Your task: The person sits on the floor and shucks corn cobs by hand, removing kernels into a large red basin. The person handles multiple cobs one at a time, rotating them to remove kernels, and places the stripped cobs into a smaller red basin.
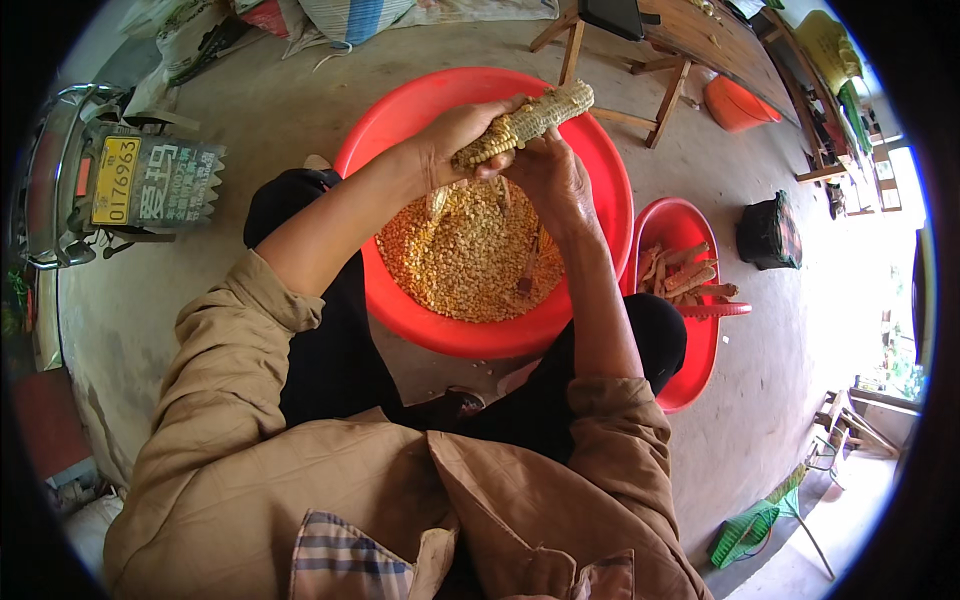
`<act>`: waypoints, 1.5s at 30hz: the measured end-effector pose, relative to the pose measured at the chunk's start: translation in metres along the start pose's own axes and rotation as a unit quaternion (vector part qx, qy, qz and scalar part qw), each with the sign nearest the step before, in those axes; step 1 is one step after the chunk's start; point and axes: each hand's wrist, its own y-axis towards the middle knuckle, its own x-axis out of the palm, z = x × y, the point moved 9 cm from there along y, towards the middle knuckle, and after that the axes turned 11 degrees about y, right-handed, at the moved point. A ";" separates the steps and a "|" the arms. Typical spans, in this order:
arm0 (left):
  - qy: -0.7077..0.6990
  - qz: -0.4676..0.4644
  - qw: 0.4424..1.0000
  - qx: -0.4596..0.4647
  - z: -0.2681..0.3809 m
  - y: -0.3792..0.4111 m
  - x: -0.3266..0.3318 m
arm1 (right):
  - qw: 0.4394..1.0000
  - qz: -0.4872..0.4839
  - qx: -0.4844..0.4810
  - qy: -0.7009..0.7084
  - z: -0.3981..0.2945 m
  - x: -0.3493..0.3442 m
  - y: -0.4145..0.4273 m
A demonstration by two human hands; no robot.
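A mostly stripped corn cob [536, 120] is held slantwise above a large round red plastic basin [465, 339]. Some kernels remain along its lower left edge. My left hand [469, 131] grips the cob's lower left part, the thumb lying along its upper side. From below and to the right, my right hand [555, 176] has its fingers against the cob's underside. Loose yellow and orange corn kernels [465, 255] fill the bottom of the basin. Some cobs among them are partly hidden under my hands. A small dark tool [527, 279] rests on the kernels at the right.
An oblong red basket [694, 375] with a handle holds several bare cobs [686, 274] on my right. Beyond it stands a dark box-like stool [769, 231]. A wooden bench [667, 97], an orange bucket [739, 103] and sacks [356, 19] lie ahead. A parked vehicle's rear [67, 180] is at left.
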 end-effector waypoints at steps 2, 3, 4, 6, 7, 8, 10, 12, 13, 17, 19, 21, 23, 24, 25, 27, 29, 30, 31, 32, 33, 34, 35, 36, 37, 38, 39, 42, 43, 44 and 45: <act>0.010 0.059 0.998 0.012 0.001 0.002 -0.001 | 0.998 0.029 -0.049 -0.012 -0.002 0.004 -0.002; 0.016 0.089 0.996 0.017 0.003 0.001 -0.003 | 0.996 0.044 -0.074 -0.018 -0.002 0.008 -0.004; 0.029 0.070 0.997 0.029 0.001 0.002 -0.005 | 0.995 0.064 -0.059 -0.058 0.001 0.012 -0.005; 0.049 0.077 0.994 0.058 0.001 0.002 -0.002 | 0.985 0.085 -0.063 -0.136 0.005 0.008 -0.001; 0.058 0.080 0.992 0.072 0.002 0.002 0.002 | 0.978 0.096 -0.065 -0.175 0.004 0.006 -0.001; 0.012 0.105 0.993 0.054 -0.002 0.002 0.001 | 0.978 0.100 -0.058 -0.171 0.002 0.003 -0.003; 0.019 0.090 0.994 0.059 -0.004 0.005 -0.003 | 0.980 0.103 -0.055 -0.164 0.000 0.003 -0.004; 0.016 0.091 0.995 0.047 -0.006 0.008 -0.008 | 0.984 0.098 -0.056 -0.140 0.000 0.003 -0.004; 0.009 0.099 0.995 0.031 -0.009 0.009 -0.011 | 0.987 0.093 -0.059 -0.119 0.001 0.002 -0.004; -0.020 0.087 0.996 -0.008 -0.007 0.001 0.000 | 0.990 0.103 -0.063 -0.074 0.003 -0.003 -0.005; -0.055 0.078 0.995 0.026 -0.005 0.006 0.000 | 0.989 0.099 -0.073 -0.087 0.000 0.004 -0.006; -0.087 0.054 0.993 0.050 -0.005 0.010 -0.002 | 0.984 0.103 -0.065 -0.129 0.000 0.004 -0.006; -0.116 0.015 0.991 0.065 -0.006 0.010 -0.006 | 0.973 0.113 -0.039 -0.198 -0.001 -0.002 -0.006; -0.103 0.025 0.993 0.059 -0.006 0.010 -0.007 | 0.977 0.116 -0.067 -0.166 -0.003 0.001 -0.006; -0.091 0.034 0.994 0.053 -0.007 0.011 -0.008 | 0.980 0.102 -0.068 -0.159 -0.003 0.001 -0.005; -0.084 0.038 0.995 0.048 -0.008 0.012 -0.009 | 0.984 0.074 -0.071 -0.145 -0.004 -0.003 -0.003; -0.094 0.025 0.994 0.047 -0.007 0.013 -0.009 | 0.985 0.059 -0.074 -0.142 -0.003 -0.007 -0.002; -0.094 0.028 0.994 0.052 -0.007 0.013 -0.011 | 0.986 0.050 -0.075 -0.140 -0.002 -0.006 -0.001; -0.094 0.031 0.993 0.058 -0.008 0.014 -0.012 | 0.987 0.054 -0.074 -0.135 -0.001 -0.006 -0.001; -0.094 0.035 0.993 0.063 -0.008 0.015 -0.013 | 0.987 0.059 -0.074 -0.130 0.000 -0.007 -0.001; -0.095 0.034 0.993 0.067 -0.007 0.014 -0.011 | 0.987 0.065 -0.074 -0.128 -0.001 -0.005 -0.003; -0.096 0.033 0.992 0.071 -0.005 0.014 -0.009 | 0.983 0.073 -0.072 -0.155 -0.003 -0.003 -0.004; -0.098 0.032 0.992 0.075 -0.004 0.013 -0.007 | 0.978 0.081 -0.070 -0.182 -0.006 0.000 -0.005; -0.105 0.043 0.991 0.064 -0.006 0.013 -0.010 | 0.972 0.087 -0.068 -0.207 -0.006 0.002 -0.006; -0.113 0.053 0.991 0.054 -0.008 0.014 -0.012 | 0.972 0.094 -0.075 -0.201 -0.005 0.001 -0.005; -0.120 0.064 0.990 0.043 -0.010 0.014 -0.014 | 0.972 0.100 -0.082 -0.195 -0.003 -0.001 -0.002; -0.134 0.068 0.988 0.044 -0.010 0.013 -0.014 | 0.972 0.107 -0.089 -0.189 -0.004 0.000 0.000; -0.159 0.077 0.983 0.049 -0.007 0.009 -0.012 | 0.973 0.102 -0.105 -0.181 -0.009 0.010 -0.007; -0.156 0.078 0.983 0.050 -0.006 0.007 -0.011 | 0.976 0.101 -0.104 -0.161 -0.008 0.009 -0.007; -0.153 0.079 0.984 0.051 -0.005 0.007 -0.010 | 0.979 0.101 -0.102 -0.141 -0.006 0.007 -0.007; -0.139 0.074 0.986 0.055 -0.004 0.008 -0.010 | 0.982 0.100 -0.100 -0.122 -0.006 0.008 -0.006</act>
